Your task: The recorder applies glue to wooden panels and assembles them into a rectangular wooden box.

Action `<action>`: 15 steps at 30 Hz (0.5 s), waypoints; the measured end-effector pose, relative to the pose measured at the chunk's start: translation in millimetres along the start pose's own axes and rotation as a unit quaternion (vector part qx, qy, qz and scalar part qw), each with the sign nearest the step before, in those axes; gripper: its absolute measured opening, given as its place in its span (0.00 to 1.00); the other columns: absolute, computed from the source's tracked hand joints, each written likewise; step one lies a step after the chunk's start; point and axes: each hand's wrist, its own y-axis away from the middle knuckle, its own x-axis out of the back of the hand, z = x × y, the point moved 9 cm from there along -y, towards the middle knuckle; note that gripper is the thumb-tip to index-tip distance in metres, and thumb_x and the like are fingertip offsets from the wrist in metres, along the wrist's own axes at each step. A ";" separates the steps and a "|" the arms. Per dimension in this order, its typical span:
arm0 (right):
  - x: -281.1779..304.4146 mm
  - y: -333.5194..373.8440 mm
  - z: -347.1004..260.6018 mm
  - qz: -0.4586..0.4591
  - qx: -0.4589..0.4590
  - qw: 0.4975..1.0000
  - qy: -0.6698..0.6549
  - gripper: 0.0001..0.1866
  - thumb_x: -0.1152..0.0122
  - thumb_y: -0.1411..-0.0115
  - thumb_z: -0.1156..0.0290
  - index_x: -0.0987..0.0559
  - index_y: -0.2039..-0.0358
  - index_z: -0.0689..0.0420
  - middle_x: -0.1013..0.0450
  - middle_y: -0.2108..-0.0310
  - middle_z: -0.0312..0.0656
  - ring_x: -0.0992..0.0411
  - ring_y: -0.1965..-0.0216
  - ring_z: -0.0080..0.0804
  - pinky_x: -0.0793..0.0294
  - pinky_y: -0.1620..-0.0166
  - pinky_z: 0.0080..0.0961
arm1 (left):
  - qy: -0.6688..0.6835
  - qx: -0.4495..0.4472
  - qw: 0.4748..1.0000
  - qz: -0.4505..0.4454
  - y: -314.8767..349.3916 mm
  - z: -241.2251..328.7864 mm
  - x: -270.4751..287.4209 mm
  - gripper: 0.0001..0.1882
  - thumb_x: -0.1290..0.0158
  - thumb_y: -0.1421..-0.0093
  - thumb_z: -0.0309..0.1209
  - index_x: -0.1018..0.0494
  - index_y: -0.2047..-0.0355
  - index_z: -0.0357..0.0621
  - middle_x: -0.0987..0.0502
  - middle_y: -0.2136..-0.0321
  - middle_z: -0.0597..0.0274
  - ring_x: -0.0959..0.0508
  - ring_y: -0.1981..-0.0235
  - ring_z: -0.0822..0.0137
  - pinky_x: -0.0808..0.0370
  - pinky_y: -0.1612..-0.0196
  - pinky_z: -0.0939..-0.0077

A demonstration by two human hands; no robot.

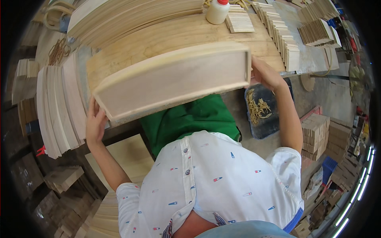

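A long, shallow pale wooden tray (174,83) with a raised rim lies along the near edge of the workbench (158,33), its flat panel facing me. At its left end, my left hand (96,119) grips the corner, fingers against the end. My right hand (266,74) closes round the right end; some of its fingertips are hidden behind the wood. A white bottle with a red cap (217,12) stands on the bench beyond the tray, beside a small stack of thin wooden pieces (240,22).
Long thin boards (131,20) are stacked at the back, more boards (59,107) at the left. Overlapping small slats (283,43) line the bench's right side. Below, a dark bin (260,127) holds yellowish bands (258,105). Stacked wooden blocks (315,133) stand on the right.
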 end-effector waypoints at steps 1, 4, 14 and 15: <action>-1.0 8.2 2.0 0.005 0.013 0.999 -0.047 0.43 0.66 0.32 0.34 0.35 0.37 0.64 0.30 0.44 0.51 0.23 0.55 0.37 0.19 0.59 0.31 | 0.072 -0.022 0.996 -0.047 8.6 -0.1 -6.6 0.36 0.52 0.30 0.47 0.49 0.31 0.41 0.37 0.37 0.57 0.35 0.37 0.63 0.35 0.37 0.63; -3.5 14.9 7.0 0.020 0.002 0.997 -0.069 0.46 0.59 0.34 0.34 0.39 0.34 0.65 0.34 0.40 0.51 0.29 0.45 0.39 0.28 0.44 0.37 | 0.245 -0.026 0.966 -0.075 23.6 -10.2 -9.6 0.37 0.50 0.32 0.45 0.50 0.31 0.40 0.38 0.36 0.56 0.36 0.36 0.61 0.36 0.36 0.64; -5.3 3.1 -85.7 -0.053 0.250 0.966 0.024 0.66 0.25 0.64 0.59 0.53 0.27 0.54 0.51 0.28 0.48 0.51 0.28 0.36 0.55 0.29 0.30 | -0.010 -0.134 0.984 -0.118 -12.2 77.0 -29.2 0.62 0.36 0.56 0.26 0.64 0.27 0.50 0.42 0.33 0.52 0.38 0.34 0.55 0.38 0.34 0.63; -3.4 -5.0 -84.5 -0.040 0.233 0.970 0.063 0.67 0.29 0.64 0.72 0.60 0.26 0.50 0.57 0.27 0.49 0.54 0.28 0.40 0.51 0.30 0.37 | -0.046 -0.138 0.982 -0.117 -15.9 77.0 -35.6 0.65 0.36 0.59 0.22 0.65 0.26 0.53 0.43 0.33 0.52 0.38 0.34 0.56 0.38 0.34 0.64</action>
